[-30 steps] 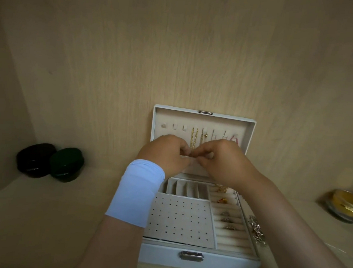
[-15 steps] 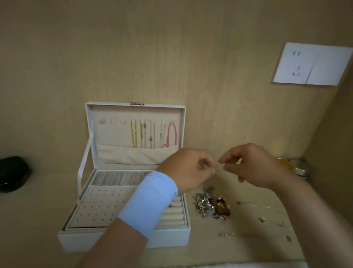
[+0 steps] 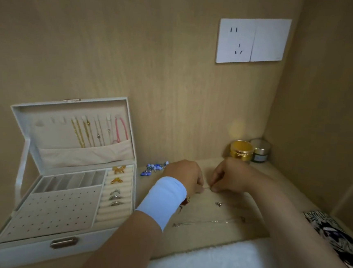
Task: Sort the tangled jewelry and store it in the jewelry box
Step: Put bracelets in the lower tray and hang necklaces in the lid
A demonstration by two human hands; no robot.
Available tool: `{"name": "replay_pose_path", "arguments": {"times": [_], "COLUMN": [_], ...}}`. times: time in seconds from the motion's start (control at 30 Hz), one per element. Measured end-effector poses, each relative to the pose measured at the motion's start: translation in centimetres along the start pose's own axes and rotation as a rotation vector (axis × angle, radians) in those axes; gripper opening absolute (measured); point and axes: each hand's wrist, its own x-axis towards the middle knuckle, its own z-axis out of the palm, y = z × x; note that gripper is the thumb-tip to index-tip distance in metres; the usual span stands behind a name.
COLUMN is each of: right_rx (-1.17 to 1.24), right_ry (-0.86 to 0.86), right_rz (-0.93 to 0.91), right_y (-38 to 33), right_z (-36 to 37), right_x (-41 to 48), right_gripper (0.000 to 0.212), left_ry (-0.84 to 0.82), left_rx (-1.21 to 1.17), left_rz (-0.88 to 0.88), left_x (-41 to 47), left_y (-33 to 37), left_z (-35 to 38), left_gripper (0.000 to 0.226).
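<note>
Two hands meet low over the tan wooden shelf [image 3: 222,236], to the right of the open white jewelry box [image 3: 39,250]. The left hand [image 3: 186,175], with a white band [image 3: 161,201] on its wrist, and the right hand [image 3: 229,177] each pinch one end of a thin pale strand [image 3: 206,187] that runs between them. It looks like a fine chain, but it is too small to be sure. I think the step now is pulling one piece free so it can be put away. More loose pieces lie on the shelf: a blue bead piece [image 3: 154,168] far behind the left hand, a small silver bit [image 3: 219,203] and a long thin silver chain [image 3: 208,221] nearer. In the box lid hang gold chains [image 3: 78,132] and a pink cord [image 3: 119,131]; rings [image 3: 115,197] sit in the soft rolls. Next, the strand should be lifted gently, carried left to the lid, and hung on a free hook without a new knot.
</note>
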Motion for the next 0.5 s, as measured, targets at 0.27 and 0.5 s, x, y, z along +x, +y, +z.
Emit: {"name": "replay_pose_path", "arguments": {"times": [0.27,0.5], "right_rx": [0.042,0.285], "right_ry": [-0.010,-0.035], "right_rz": [-0.023,-0.060], "right_y": [0.3,-0.2], "right_z": [0.3,-0.8], "right_x": [0.3,-0.5], "right_gripper": [0.022,0.018], "left_ry": [0.042,0.153], "left_rx": [0.127,-0.470], "left_rz": [0.060,0.011], "left_x": [0.2,-1.1], "left_y": [0.2,-1.5], "left_z": [1.1,-0.7], "left_gripper": [0.023,0.015]}}
